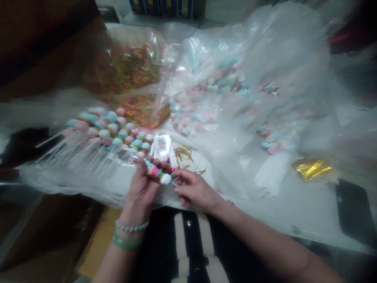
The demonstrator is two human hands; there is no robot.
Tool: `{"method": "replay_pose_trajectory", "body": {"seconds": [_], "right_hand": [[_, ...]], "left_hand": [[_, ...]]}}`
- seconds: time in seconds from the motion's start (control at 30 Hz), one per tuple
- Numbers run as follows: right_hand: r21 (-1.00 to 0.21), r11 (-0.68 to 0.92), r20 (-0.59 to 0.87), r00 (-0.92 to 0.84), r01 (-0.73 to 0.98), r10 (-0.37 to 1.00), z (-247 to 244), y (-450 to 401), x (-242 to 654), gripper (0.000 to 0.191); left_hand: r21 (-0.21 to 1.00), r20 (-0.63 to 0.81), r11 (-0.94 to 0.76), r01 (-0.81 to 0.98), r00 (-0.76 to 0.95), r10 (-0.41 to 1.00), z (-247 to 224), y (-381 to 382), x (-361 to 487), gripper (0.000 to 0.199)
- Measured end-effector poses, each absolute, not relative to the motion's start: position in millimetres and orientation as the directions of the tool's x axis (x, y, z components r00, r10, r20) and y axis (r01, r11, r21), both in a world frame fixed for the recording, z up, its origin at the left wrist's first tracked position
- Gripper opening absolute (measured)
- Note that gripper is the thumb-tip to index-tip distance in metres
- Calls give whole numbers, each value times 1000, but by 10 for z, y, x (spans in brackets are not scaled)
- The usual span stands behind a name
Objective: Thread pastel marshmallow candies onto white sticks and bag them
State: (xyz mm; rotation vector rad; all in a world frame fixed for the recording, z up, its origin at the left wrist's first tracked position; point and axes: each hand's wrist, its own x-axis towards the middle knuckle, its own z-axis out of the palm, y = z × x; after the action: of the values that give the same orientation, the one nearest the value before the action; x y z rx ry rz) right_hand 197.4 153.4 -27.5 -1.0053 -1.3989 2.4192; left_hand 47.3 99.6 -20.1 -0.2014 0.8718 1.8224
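My left hand is wrapped round a candy skewer with pink, green, white and blue pieces, which look like marshmallows. Close to the skewer's right end, the fingers of my right hand are pinched together on something too small and blurred to name. Left of my hands lies a pile of similar candy skewers, their white sticks pointing toward the lower left. Just beyond my fingers is a clear wrapper with a printed label. Thin gold twist ties are scattered to the right of it.
Behind is a clear bag of orange and green wrappers. Large plastic bags with pastel candies cover the back right. White sticks, a gold bundle and a dark flat object lie rightward. Cardboard boxes stand lower left.
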Motion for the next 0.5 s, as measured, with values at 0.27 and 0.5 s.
{"method": "replay_pose_trajectory", "body": {"seconds": [0.27,0.5], "right_hand": [[-861,-461,-468,-690,216,552,-254,1416,1924,11],[-938,23,-225,-659,345,718,-370,1444,1842,16]], "left_hand": [[483,-523,-127,-866,-402,752,-248,978,518,27],[477,-559,-85,-875,-377,739,-272,948,486,32]]}}
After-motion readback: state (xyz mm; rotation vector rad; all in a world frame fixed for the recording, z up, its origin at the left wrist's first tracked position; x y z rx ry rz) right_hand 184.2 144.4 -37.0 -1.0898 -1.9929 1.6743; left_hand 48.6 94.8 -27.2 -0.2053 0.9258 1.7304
